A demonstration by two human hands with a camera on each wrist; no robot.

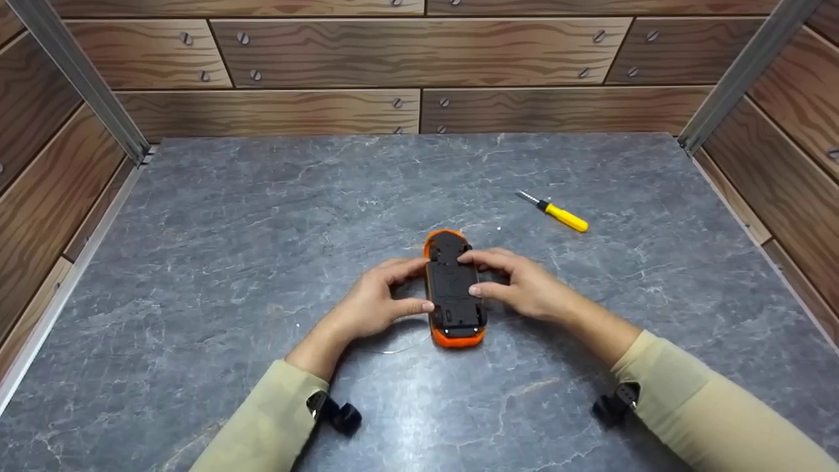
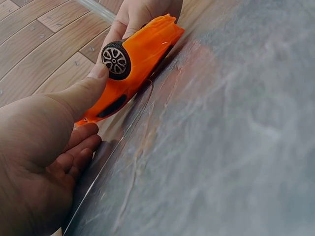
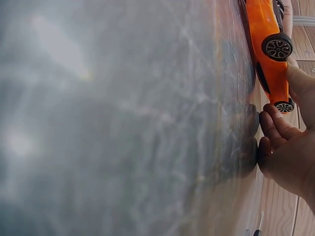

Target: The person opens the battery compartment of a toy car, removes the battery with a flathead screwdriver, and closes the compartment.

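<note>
Looks forward and down over the tabletop (image 1: 262,236) from the head; peers low and close across it from each wrist, sharing the orange car (image 1: 452,282).

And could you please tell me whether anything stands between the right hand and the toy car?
Nothing visible does: the right hand touches the toy car, and the yellow-handled screwdriver lies apart, farther back.

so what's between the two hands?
The orange-and-black toy car, underside up, with the left hand and right hand at its long edges. Head view shows it.
</note>
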